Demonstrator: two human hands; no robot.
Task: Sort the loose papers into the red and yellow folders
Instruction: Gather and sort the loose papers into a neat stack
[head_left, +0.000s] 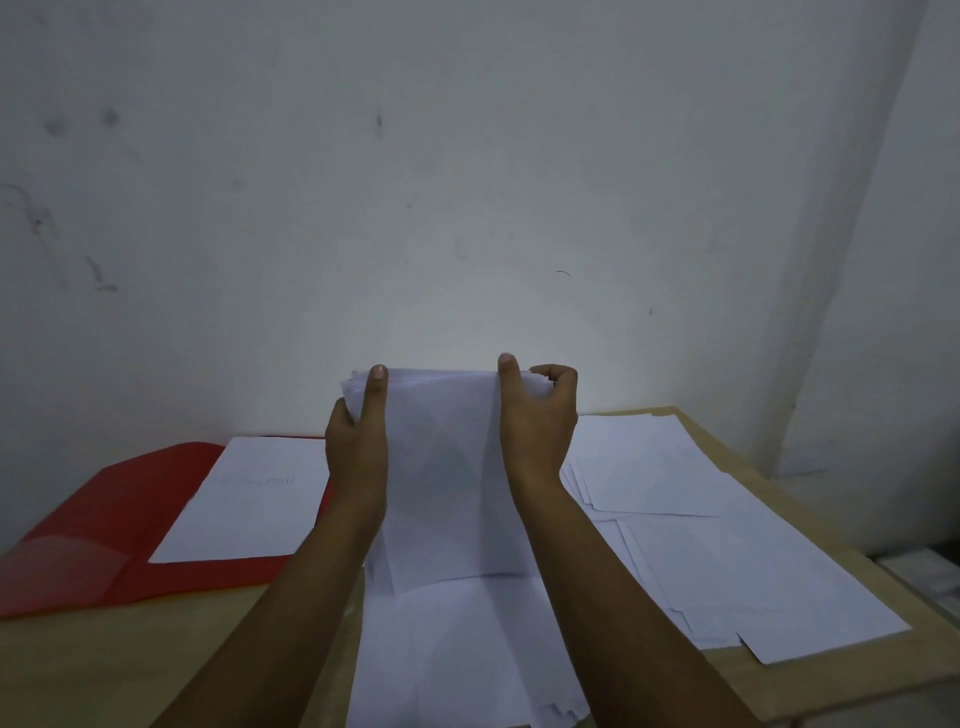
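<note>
Both hands hold a stack of white papers (441, 467) upright in the middle of the view, its bottom edge resting on more white sheets (457, 654) lying on the table. My left hand (358, 441) grips the stack's left edge, thumb on the front. My right hand (540, 415) grips the right edge, fingers curled over the top corner. To the left an open red folder (109, 525) lies flat with a white sheet (249, 499) on its right half. No yellow folder is in view.
A spread of overlapping white papers (727, 530) covers the right side of the light wooden table (104, 665). A grey-white wall (467, 182) stands close behind the table. The table's right edge drops off near the corner of the wall.
</note>
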